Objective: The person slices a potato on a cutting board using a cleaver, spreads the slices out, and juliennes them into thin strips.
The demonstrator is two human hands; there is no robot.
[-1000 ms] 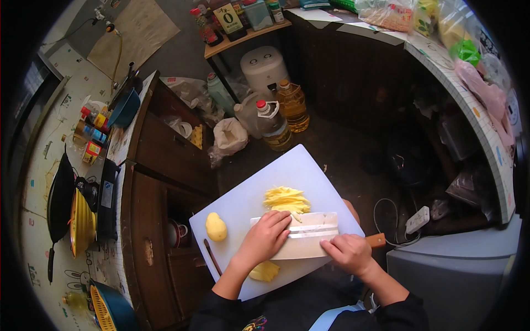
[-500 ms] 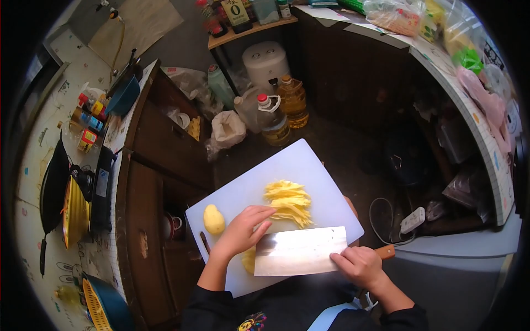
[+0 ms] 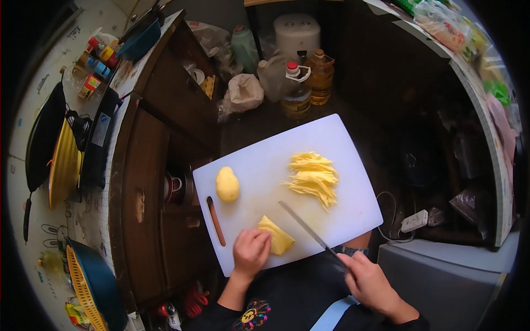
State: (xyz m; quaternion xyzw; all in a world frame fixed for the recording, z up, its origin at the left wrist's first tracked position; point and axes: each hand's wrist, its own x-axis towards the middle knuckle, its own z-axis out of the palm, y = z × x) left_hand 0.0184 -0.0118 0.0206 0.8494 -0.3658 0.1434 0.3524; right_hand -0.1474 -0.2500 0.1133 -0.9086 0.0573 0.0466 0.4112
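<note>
My left hand is closed, its fingers curled against the left edge of some overlapping potato slices near the front of the cutting board. A cleaver is gripped by its handle in my right hand. Its blade stands nearly edge-on to the camera, to the right of the slices and apart from them. Farther back on the white cutting board lies a pile of pale yellow potato shreds. One whole peeled potato rests at the board's left side, above the handle slot.
Beyond the board, oil jugs and a white bag stand on the floor. Left is a wooden cabinet, its counter holding a wok and a blue basin. A power strip lies at right.
My left hand has moved from beside the shreds to the slices. The cleaver has turned from showing its broad face to nearly edge-on, uncovering the slices. The camera view has shifted.
</note>
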